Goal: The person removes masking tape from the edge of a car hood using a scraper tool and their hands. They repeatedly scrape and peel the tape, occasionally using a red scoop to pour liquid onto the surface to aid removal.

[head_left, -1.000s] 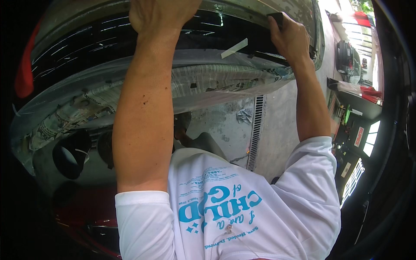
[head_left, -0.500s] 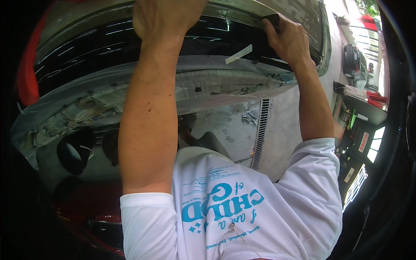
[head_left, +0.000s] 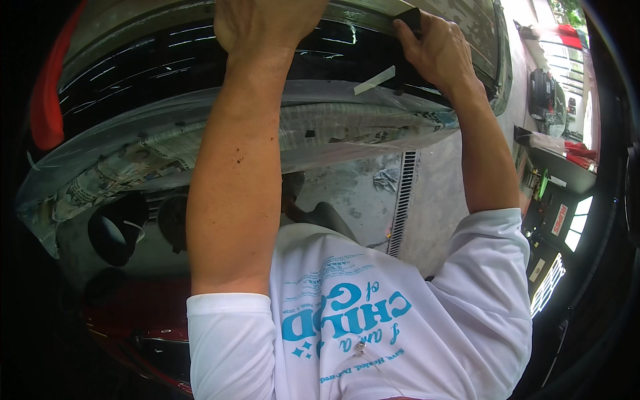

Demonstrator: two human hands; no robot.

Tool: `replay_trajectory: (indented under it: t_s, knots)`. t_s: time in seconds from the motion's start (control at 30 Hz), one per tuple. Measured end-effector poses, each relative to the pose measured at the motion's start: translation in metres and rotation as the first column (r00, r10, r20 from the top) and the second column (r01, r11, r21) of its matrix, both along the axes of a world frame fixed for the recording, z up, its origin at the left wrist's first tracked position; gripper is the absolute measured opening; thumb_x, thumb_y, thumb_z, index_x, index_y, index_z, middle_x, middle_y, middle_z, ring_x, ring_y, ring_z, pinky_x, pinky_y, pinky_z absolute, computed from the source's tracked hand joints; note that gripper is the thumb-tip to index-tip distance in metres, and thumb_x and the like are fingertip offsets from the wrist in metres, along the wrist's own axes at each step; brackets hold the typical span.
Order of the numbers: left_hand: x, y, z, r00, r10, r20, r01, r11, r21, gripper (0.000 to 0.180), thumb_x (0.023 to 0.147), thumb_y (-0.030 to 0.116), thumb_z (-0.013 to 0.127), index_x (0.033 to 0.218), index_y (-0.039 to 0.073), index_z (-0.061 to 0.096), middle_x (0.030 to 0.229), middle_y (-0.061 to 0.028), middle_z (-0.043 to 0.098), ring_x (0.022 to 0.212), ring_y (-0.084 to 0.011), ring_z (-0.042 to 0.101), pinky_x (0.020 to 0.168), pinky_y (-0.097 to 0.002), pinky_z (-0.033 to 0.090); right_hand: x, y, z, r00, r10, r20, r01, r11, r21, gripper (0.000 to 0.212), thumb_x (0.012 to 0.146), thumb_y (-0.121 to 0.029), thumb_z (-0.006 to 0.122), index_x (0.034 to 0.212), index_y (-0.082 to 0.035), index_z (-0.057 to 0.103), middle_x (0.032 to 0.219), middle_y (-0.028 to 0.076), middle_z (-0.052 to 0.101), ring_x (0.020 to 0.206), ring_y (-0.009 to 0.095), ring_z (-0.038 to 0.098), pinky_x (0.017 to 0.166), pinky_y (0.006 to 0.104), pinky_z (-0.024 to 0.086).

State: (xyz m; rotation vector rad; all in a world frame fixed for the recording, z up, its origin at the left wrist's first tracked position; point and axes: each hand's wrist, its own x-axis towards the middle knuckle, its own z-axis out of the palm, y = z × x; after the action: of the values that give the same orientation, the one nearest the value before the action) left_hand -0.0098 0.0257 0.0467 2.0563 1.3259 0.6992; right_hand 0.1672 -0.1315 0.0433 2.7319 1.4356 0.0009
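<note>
Head view. The left hand (head_left: pixel 267 23) lies spread, palm pressed on the grey car panel (head_left: pixel 467 27) at far centre. The right hand (head_left: pixel 437 50) pinches a small black block (head_left: pixel 410 17) against the panel's edge, slightly farther left than a second ago, suggesting a rubbing stroke. Newspaper masking (head_left: pixel 200 153) hangs beneath.

Background: clear plastic sheeting (head_left: pixel 200 133) over newspaper masking (head_left: pixel 120 177) on the car body, loose masking tape strip (head_left: pixel 374 80) on dark glass, red tail light (head_left: pixel 48 100) far left, metal drain grate (head_left: pixel 402 200) in the concrete floor (head_left: pixel 440 193), parked dark car (head_left: pixel 543 93) at right.
</note>
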Motion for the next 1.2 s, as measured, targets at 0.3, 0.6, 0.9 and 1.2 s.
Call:
replay_trajectory:
  t_s: [0.3, 0.6, 0.9, 1.2]
  knots:
    - [-0.003, 0.002, -0.003, 0.999, -0.049, 0.017, 0.049, 0.999, -0.021, 0.093, 0.094, 0.049, 0.065, 0.163, -0.002, 0.031, 0.1, -0.0319, 0.074, 0.097, -0.0494, 0.073, 0.09, -0.0575, 0.055, 0.008, -0.03, 0.005, 0.987, -0.072, 0.142, 0.069, 0.997, 0.025, 0.038, 0.102, -0.043, 0.066, 0.109, -0.007, 0.076, 0.097, 0.024, 0.078, 0.097, 0.046, 0.075, 0.089, 0.0562, 0.058]
    - [-0.004, 0.005, -0.01, 0.999, -0.037, 0.037, 0.037, 0.999, 0.003, 0.095, 0.093, 0.049, 0.066, 0.164, -0.002, 0.029, 0.099, -0.0321, 0.074, 0.096, -0.0493, 0.073, 0.09, -0.0572, 0.055, -0.001, 0.008, 0.009, 0.997, 0.034, 0.063, -0.029, 0.997, -0.07, 0.04, 0.103, -0.042, 0.065, 0.109, -0.004, 0.076, 0.102, 0.024, 0.078, 0.099, 0.046, 0.075, 0.09, 0.0552, 0.058]
    - [-0.008, 0.009, 0.006, 0.992, -0.126, 0.03, 0.129, 0.982, -0.139, 0.096, 0.093, 0.051, 0.065, 0.163, -0.003, 0.028, 0.093, -0.0324, 0.074, 0.093, -0.0503, 0.073, 0.087, -0.0583, 0.056, 0.032, -0.053, 0.016, 0.972, -0.177, 0.153, 0.187, 0.981, -0.057, 0.038, 0.104, -0.037, 0.063, 0.117, -0.004, 0.075, 0.103, 0.026, 0.078, 0.104, 0.047, 0.074, 0.094, 0.0563, 0.057]
    - [-0.006, 0.008, 0.001, 0.994, -0.104, 0.029, 0.107, 0.988, -0.114, 0.096, 0.092, 0.05, 0.066, 0.163, -0.003, 0.03, 0.096, -0.032, 0.075, 0.094, -0.0509, 0.073, 0.088, -0.058, 0.056, -0.006, 0.001, 0.01, 0.997, -0.053, -0.058, 0.051, 0.998, -0.031, 0.046, 0.103, -0.044, 0.065, 0.102, 0.001, 0.074, 0.093, 0.026, 0.075, 0.097, 0.048, 0.073, 0.089, 0.0543, 0.056]
